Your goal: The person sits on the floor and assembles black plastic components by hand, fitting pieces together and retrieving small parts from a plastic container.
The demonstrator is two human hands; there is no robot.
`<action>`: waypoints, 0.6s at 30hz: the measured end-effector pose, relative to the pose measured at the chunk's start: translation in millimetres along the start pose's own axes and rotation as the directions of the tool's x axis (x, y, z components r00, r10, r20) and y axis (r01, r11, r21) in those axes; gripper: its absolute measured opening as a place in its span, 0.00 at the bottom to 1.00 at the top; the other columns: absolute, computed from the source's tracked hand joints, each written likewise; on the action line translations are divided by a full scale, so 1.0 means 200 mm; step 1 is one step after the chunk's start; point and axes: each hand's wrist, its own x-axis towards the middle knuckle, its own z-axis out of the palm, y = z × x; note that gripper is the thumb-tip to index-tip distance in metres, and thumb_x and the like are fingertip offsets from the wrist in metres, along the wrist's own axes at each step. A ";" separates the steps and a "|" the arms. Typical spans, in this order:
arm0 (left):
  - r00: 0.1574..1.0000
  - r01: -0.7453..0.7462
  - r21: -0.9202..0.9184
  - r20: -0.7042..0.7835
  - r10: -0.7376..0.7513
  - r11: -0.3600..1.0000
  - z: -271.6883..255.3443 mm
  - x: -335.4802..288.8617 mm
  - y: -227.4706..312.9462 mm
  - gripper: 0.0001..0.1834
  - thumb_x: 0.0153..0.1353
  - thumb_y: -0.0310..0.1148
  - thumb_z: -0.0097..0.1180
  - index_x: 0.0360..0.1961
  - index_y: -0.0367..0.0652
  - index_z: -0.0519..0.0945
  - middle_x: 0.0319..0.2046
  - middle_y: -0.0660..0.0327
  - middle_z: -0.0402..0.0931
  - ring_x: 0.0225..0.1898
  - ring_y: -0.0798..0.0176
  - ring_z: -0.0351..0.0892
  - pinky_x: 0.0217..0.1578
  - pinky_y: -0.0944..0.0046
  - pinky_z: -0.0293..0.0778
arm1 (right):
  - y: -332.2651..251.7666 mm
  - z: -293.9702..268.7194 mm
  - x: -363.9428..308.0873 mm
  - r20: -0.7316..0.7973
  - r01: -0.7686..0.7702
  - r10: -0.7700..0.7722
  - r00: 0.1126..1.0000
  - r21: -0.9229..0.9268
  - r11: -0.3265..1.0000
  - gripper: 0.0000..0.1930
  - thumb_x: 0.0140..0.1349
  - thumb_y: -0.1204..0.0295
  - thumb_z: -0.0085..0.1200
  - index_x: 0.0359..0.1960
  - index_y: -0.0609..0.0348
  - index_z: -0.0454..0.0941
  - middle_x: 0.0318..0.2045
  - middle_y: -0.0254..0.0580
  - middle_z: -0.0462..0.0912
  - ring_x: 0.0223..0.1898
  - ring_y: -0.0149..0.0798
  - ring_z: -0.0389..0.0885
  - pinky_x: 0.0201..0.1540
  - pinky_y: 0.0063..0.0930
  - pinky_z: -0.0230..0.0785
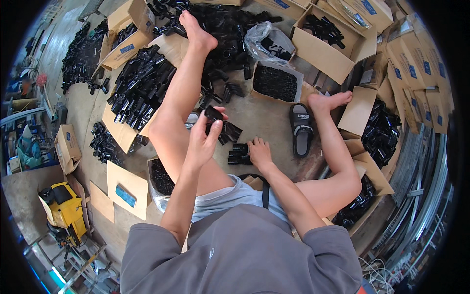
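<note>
One black plastic fitting (213, 113) sits pinched in the raised left hand (201, 142). Just right of that grasp and lower, the right hand (259, 153) rests unclenched on a small stack of black fittings (239, 153) on the floor, sandal (301, 128) beyond.

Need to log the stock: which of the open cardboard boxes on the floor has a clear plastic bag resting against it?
The small open box of black parts straight ahead, beyond the hands. The clear bag sits at its far edge; the other boxes have none against them.
</note>
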 end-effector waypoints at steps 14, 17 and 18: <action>0.979 0.174 -0.256 0.151 -0.138 0.951 0.03 -0.02 -0.02 0.21 0.78 0.36 0.53 0.65 0.33 0.75 0.54 0.56 0.82 0.58 0.63 0.80 0.63 0.61 0.72 | 0.05 0.04 -0.04 0.049 0.054 -0.049 0.998 -0.111 0.992 0.18 0.60 0.74 0.58 0.53 0.54 0.78 0.47 0.48 0.83 0.54 0.48 0.81 0.55 0.47 0.69; 0.983 0.161 -0.253 0.129 -0.132 0.954 0.03 -0.02 -0.04 0.22 0.77 0.35 0.53 0.65 0.32 0.75 0.54 0.56 0.83 0.57 0.64 0.81 0.63 0.62 0.73 | 0.09 -0.03 -0.02 0.086 0.077 -0.078 0.993 0.024 0.997 0.16 0.61 0.75 0.55 0.52 0.55 0.80 0.46 0.49 0.83 0.54 0.50 0.82 0.54 0.47 0.72; 0.983 0.161 -0.255 0.132 -0.130 0.953 0.03 -0.02 -0.05 0.22 0.77 0.35 0.53 0.65 0.32 0.75 0.54 0.56 0.83 0.57 0.64 0.81 0.63 0.62 0.73 | 0.09 -0.05 -0.02 0.086 0.073 -0.075 0.993 0.022 0.997 0.16 0.61 0.75 0.55 0.52 0.55 0.80 0.46 0.49 0.83 0.54 0.50 0.82 0.54 0.47 0.72</action>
